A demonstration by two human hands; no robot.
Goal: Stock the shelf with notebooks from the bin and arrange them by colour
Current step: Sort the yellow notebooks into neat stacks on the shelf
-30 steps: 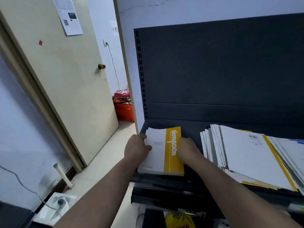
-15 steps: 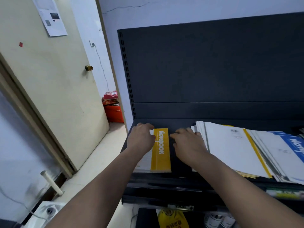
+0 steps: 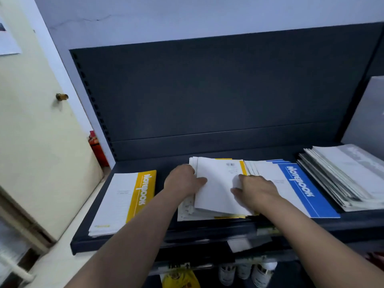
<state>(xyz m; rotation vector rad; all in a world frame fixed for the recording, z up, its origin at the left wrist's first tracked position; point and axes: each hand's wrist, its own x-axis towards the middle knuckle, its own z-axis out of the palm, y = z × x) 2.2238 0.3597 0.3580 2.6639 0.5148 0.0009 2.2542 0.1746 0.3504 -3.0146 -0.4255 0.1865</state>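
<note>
Shelf (image 3: 145, 165) and back panel (image 3: 207, 90): dark charcoal grey, the panel with 1 column of black slots down its left edge. Left notebook (image 3: 124, 196): white cover, yellow band, white lettering. Middle stack (image 3: 218, 183): white with yellow edges. Blue notebook (image 3: 295, 188): white cover, blue band, white lettering. Right stack (image 3: 342, 175): white and pale grey. Door (image 3: 31, 121): cream. Knob (image 3: 62, 96): brass.
</note>
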